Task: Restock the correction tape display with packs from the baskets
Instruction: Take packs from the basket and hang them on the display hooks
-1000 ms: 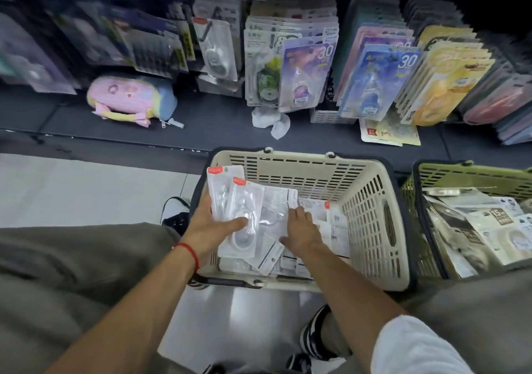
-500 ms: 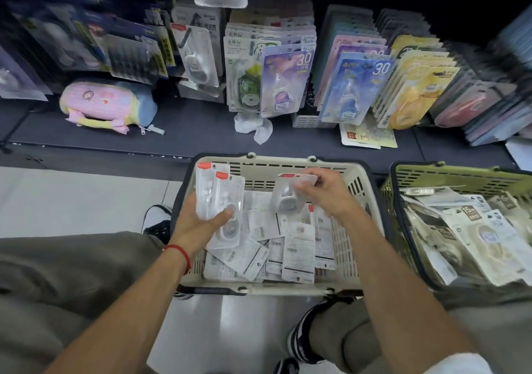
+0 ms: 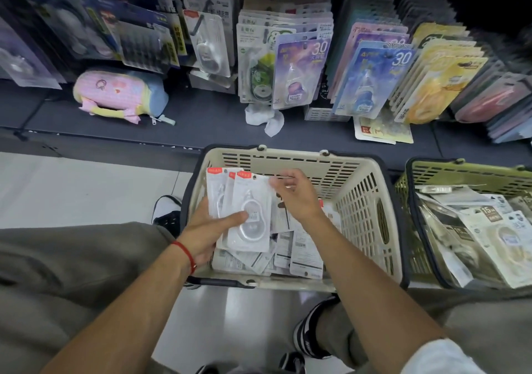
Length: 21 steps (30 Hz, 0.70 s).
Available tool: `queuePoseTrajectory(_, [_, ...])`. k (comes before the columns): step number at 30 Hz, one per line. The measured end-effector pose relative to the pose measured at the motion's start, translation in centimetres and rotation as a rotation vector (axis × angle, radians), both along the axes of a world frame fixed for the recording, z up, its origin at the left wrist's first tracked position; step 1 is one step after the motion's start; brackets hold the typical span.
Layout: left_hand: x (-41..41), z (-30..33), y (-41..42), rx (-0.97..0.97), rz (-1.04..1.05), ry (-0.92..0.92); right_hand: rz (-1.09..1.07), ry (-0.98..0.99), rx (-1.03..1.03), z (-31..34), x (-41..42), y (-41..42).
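Observation:
My left hand (image 3: 208,229) grips a fanned stack of three clear correction tape packs (image 3: 247,209) with red top labels, held over the beige basket (image 3: 362,201). My right hand (image 3: 296,195) pinches the top right corner of the front pack in that stack. More packs (image 3: 299,252) lie loose in the basket bottom. The correction tape display (image 3: 302,65) hangs on the dark shelf wall above, with purple, blue and yellow carded rows.
A green basket (image 3: 437,172) full of other carded packs stands at the right. A pink plush pencil case (image 3: 115,94) and crumpled white paper (image 3: 264,117) lie on the dark shelf base (image 3: 201,120). My knees and shoes flank the beige basket on the pale floor.
My right hand picked a pack out of the basket, lifted it, and brought it left onto the stack in my left hand, which now holds three packs instead of two.

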<state>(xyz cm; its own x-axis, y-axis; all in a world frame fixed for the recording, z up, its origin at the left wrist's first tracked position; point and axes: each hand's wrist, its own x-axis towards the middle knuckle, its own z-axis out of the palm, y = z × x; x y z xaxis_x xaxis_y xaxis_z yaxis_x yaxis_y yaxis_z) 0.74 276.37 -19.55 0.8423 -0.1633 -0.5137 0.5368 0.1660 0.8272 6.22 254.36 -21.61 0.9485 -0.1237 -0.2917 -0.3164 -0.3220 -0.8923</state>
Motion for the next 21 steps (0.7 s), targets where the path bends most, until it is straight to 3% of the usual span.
queuePoseTrajectory(3, [0.2,0.1,1.0,0.034,0.091,-0.041,0.064,0.176,-0.304,-3.1,-0.8,-2.3])
queuePoseTrajectory(5, [0.2,0.2,1.1,0.077,0.103,-0.07,0.198,0.321,-0.352,-4.7,-1.7,-2.8])
queuePoseTrajectory(8, [0.2,0.2,1.2,0.184,0.139,-0.096,0.232,0.274,-0.432,-5.5,-2.5,-2.3])
queuePoseTrajectory(10, [0.4,0.1,1.5,0.225,0.156,-0.126,0.188,0.193,-0.374,-5.3,-2.4,-2.4])
queuePoseTrajectory(14, [1.1,0.1,2.0,0.265,0.181,-0.149,0.319,0.119,-0.264,-3.4,-2.2,-3.2])
queuePoseTrajectory(19, [1.3,-0.4,1.9,0.306,0.173,-0.163,0.407,0.258,-0.07,-0.2,-1.6,-4.4])
queuePoseTrajectory(21, [1.4,-0.5,1.8,0.315,0.167,-0.168,0.497,0.259,-0.094,1.2,-1.4,-4.9])
